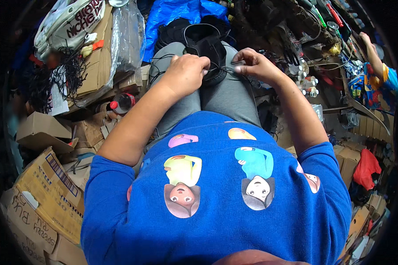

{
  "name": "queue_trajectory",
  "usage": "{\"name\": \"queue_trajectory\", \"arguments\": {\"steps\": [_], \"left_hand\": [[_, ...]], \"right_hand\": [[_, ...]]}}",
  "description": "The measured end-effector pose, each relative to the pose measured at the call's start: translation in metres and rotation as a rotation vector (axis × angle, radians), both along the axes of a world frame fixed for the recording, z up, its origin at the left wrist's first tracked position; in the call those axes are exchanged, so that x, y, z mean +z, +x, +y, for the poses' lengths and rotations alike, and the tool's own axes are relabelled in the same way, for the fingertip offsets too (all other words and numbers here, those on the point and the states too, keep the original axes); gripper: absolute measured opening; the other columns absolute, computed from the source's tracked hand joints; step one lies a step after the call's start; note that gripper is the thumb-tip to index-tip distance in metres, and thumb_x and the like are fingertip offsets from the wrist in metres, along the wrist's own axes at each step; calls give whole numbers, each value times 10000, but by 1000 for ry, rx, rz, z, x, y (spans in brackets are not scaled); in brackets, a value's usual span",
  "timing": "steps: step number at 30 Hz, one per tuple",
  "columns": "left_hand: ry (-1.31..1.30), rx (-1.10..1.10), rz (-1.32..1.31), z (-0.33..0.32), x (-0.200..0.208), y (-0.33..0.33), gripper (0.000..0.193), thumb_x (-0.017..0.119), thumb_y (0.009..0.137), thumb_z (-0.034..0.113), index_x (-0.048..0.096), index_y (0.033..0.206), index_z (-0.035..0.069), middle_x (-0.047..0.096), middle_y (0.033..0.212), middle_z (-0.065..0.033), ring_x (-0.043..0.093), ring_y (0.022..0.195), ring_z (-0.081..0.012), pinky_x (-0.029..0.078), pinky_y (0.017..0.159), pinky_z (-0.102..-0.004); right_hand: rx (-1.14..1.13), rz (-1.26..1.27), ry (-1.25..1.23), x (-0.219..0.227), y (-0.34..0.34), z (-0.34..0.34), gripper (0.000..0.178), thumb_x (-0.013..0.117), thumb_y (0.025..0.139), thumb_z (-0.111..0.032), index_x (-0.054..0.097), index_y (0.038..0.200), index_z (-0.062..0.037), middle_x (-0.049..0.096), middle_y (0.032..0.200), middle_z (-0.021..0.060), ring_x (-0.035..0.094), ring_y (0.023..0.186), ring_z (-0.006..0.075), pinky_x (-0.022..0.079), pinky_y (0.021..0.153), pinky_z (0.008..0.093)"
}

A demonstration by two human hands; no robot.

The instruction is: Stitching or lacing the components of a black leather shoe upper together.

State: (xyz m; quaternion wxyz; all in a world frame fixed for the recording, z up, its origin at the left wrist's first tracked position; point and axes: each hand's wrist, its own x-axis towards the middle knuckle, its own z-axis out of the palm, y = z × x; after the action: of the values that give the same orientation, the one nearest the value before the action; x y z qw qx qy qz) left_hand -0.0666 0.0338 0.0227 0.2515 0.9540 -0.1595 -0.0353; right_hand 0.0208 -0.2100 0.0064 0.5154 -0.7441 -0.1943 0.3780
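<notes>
A black shoe (206, 49) rests between my thighs on my lap, its opening toward the far side. My left hand (185, 74) is closed at the left side of the shoe, fingertips pressed together by its near end. Across from it, my right hand (257, 66) pinches a thin black cord (227, 68) between thumb and fingers. The cord runs over the near end of the shoe toward my left hand, and loose strands trail over my left thigh. What sits inside the left fingers is mostly hidden, though the cord leads into them.
Cardboard (93, 70) under clear plastic and a tangle of black cords (68, 73) lie left. A red-capped bottle (123, 103) stands near my left leg. Small bottles (306, 81) cluster right, near a curved blade-like strip (371, 112). Another person's arm (373, 57) reaches in at far right.
</notes>
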Motion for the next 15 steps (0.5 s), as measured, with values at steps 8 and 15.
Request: {"name": "queue_trajectory", "arguments": {"steps": [8, 15], "left_hand": [[-112, -38, 60, -14, -9, 14, 138, 526, 851, 126, 582, 966, 73, 644, 860, -174, 610, 849, -367, 449, 754, -462], [-32, -188, -28, -8, -13, 15, 142, 521, 832, 134, 597, 951, 116, 644, 829, -121, 605, 850, -314, 423, 752, -443]], "right_hand": [[-109, -53, 2, 21, -17, -30, 127, 612, 878, -147, 578, 898, -27, 534, 772, -52, 499, 745, 65, 418, 704, 218], [2, -915, -638, 37, 20, 7, 126, 620, 803, -204, 629, 875, -101, 613, 917, 93, 582, 911, 318, 452, 748, 405]]}}
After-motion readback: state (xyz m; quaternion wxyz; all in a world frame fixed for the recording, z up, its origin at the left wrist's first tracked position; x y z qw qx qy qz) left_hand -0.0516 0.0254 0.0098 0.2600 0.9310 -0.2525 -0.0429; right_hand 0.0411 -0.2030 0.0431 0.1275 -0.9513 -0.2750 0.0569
